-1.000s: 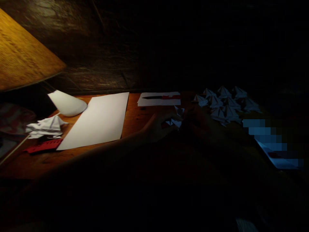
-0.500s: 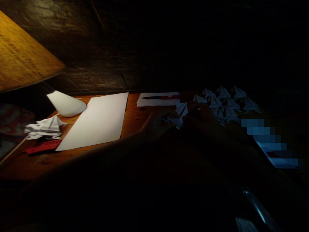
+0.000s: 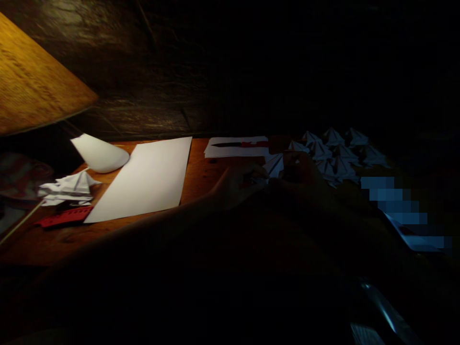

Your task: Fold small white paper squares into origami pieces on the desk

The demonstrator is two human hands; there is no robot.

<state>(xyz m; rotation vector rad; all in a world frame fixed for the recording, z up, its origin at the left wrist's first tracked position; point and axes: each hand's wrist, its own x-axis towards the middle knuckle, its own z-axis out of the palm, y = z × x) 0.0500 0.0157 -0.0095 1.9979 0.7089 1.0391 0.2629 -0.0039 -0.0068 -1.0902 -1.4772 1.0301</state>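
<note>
Between my two hands is a small folded paper piece (image 3: 274, 165), white with sharp creases, held above the dark part of the table. My left hand (image 3: 240, 181) grips its left side, fingers closed on the paper. On the other side my right hand (image 3: 296, 175) pinches it; deep shadow hides most of those fingers. Several finished-looking folded paper shapes (image 3: 341, 152) of similar form stand in a cluster just beyond my right hand. Behind my left hand lies a small stack of white paper (image 3: 233, 152) with a red-handled knife (image 3: 247, 144) on top.
A large white sheet (image 3: 151, 179) lies on the wooden table (image 3: 196, 177), left of centre. Near it are a curled white paper (image 3: 100, 154), a crumpled folded paper (image 3: 72, 188) and a red object (image 3: 66, 218). A lampshade (image 3: 39, 81) hangs at upper left; a bluish screen (image 3: 409, 235) glows right.
The folded paper has shifted slightly right and turned in my hands, showing a broader face. My right fingers have moved up around it. Other things stay in place.
</note>
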